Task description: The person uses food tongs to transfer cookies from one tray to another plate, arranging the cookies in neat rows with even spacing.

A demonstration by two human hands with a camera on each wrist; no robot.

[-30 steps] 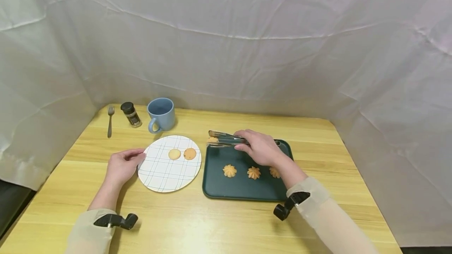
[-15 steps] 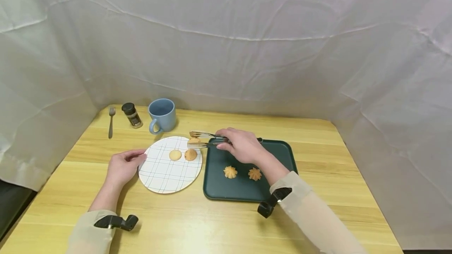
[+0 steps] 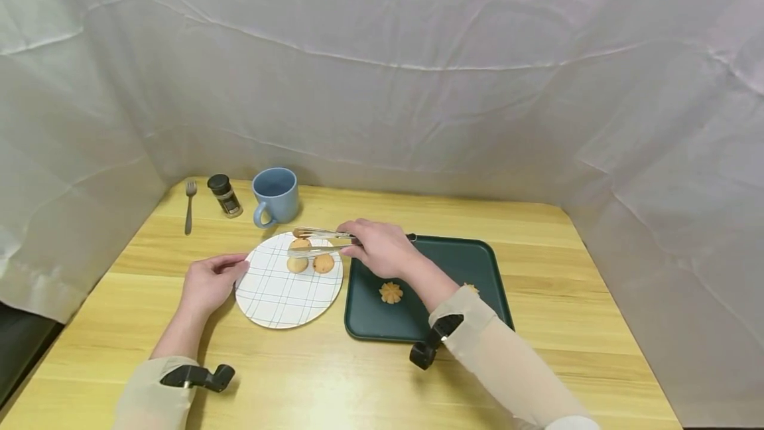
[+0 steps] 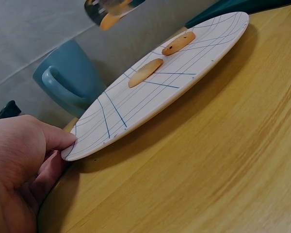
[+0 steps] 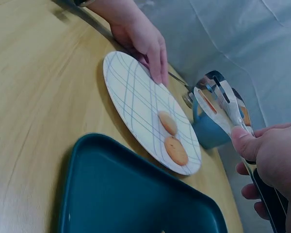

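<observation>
Cookie (image 3: 300,243) in tongs (image 3: 328,234) — left of right hand (image 3: 382,249)

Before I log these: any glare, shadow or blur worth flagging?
Head: pale glare on the table, bottom centre; left wrist: dark shadow beneath the plate, tongs soft and cut off at the top; right wrist: bright glints on the tongs, shadow along the tray's left edge.

- 5 cookies (image 3: 324,264) visible
- 1 plate (image 3: 280,297)
- 1 tray (image 3: 447,261)
- 1 pair of tongs (image 3: 334,248)
- 1 mug (image 3: 279,203), 1 jar (image 3: 226,197), 1 fork (image 3: 189,211) near the surface's (image 3: 334,377) far edge
</observation>
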